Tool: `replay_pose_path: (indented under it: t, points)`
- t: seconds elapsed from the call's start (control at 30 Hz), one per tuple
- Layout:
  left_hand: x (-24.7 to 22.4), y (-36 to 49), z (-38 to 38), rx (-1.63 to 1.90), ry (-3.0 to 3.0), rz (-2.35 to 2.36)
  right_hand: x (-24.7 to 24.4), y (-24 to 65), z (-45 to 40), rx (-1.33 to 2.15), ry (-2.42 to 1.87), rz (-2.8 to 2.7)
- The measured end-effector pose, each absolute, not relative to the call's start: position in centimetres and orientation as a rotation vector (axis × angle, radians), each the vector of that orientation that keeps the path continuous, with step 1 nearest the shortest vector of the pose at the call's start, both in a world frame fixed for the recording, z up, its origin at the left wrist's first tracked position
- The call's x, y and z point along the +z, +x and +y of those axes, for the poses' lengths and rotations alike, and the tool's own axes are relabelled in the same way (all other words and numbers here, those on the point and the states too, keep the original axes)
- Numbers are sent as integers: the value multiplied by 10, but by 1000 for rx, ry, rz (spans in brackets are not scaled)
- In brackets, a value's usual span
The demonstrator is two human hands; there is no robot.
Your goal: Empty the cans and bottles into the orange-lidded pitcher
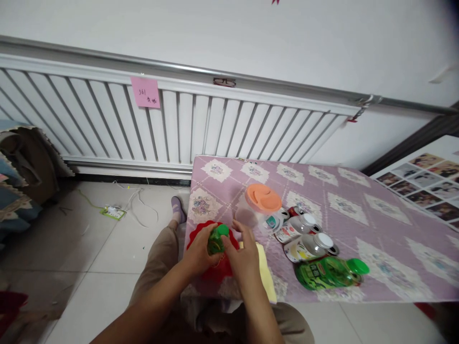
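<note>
A small green bottle with a green cap (223, 230) stands over the red scalloped mat (195, 234) near the table's front left corner. My left hand (201, 251) is wrapped round the bottle's left side. On its right, my right hand (241, 248) has its thumb close to the bottle and its fingers stretched out apart; whether the thumb touches the bottle I cannot tell. Under my right wrist lies a yellow cloth (266, 274). Just beyond that hand is a clear container with an orange lid (263, 198).
Right of the container, several cans and bottles lie on their sides, among them a white-capped bottle (310, 246) and a large green bottle (330, 273). The table (344, 191) has a purple patterned cover. Behind it runs a white radiator (215, 124). A power strip (114, 212) lies on the floor.
</note>
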State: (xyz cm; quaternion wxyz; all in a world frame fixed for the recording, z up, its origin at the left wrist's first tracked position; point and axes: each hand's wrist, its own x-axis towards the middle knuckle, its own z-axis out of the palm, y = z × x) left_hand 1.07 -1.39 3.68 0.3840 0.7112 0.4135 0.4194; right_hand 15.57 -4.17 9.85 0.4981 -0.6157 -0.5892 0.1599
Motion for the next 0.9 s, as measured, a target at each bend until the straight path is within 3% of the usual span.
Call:
replay_pose_path:
  t: [0.9]
  points:
    - [36, 7, -12, 1069, 1826, 1020, 92, 129, -34, 675, -1527, -1090]
